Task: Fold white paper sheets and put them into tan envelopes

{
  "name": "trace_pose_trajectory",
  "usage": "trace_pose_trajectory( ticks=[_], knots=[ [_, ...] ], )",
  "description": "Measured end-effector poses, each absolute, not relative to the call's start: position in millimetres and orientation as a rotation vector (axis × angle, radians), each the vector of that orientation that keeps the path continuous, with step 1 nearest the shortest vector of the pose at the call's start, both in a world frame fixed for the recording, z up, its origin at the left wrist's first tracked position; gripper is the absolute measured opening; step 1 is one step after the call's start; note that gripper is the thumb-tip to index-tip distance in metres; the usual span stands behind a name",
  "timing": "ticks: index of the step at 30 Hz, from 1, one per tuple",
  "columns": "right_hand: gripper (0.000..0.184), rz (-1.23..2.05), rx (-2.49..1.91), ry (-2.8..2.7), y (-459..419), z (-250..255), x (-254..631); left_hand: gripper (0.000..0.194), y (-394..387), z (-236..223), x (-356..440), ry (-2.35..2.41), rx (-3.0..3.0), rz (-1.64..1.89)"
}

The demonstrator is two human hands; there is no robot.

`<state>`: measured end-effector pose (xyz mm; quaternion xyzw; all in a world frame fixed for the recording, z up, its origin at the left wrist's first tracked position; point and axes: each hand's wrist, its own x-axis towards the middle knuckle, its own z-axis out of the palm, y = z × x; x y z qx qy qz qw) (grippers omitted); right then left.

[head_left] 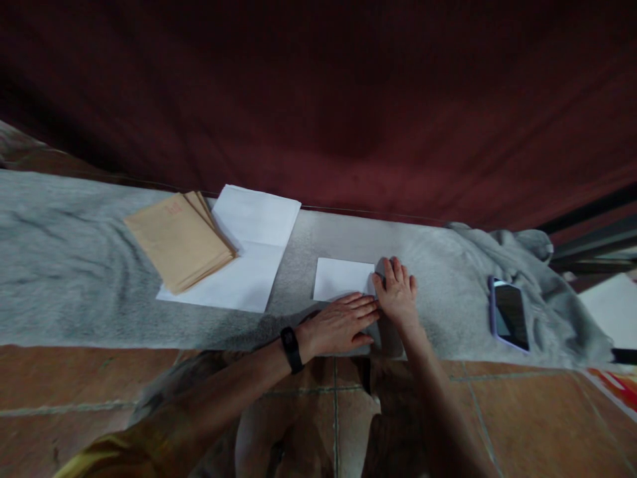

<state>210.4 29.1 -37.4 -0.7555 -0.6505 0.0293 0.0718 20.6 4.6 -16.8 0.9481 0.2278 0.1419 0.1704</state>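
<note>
A small white rectangle of paper point(343, 277), seemingly folded, lies flat on the grey cloth in front of me. Across its near edge rests my left hand point(341, 324), palm down with the fingers stretched out to the right; a black band is on that wrist. At the paper's right edge my right hand point(397, 292) lies flat, fingers spread and pointing away from me. The fingertips of my left hand meet the base of my right hand. Neither hand grips anything. Part of the paper's near right corner is hidden under the hands.
To the left, brown envelopes point(182, 242) lie stacked on larger white sheets point(261, 222). A phone in a purple case point(510, 315) lies on the right, by bunched grey cloth point(522, 245). Dark red fabric point(323, 119) hangs behind the cloth-covered surface. Tiled floor point(562, 411) shows below.
</note>
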Motion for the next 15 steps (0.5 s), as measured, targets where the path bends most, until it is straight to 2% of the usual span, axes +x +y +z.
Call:
trace_pose_trajectory(
  ticks=[15],
  knots=[
    [0.06,0.068,-2.266,-1.935,29,-39,209,0.052,1,-27,25,0.678,2.719,0.423]
  ],
)
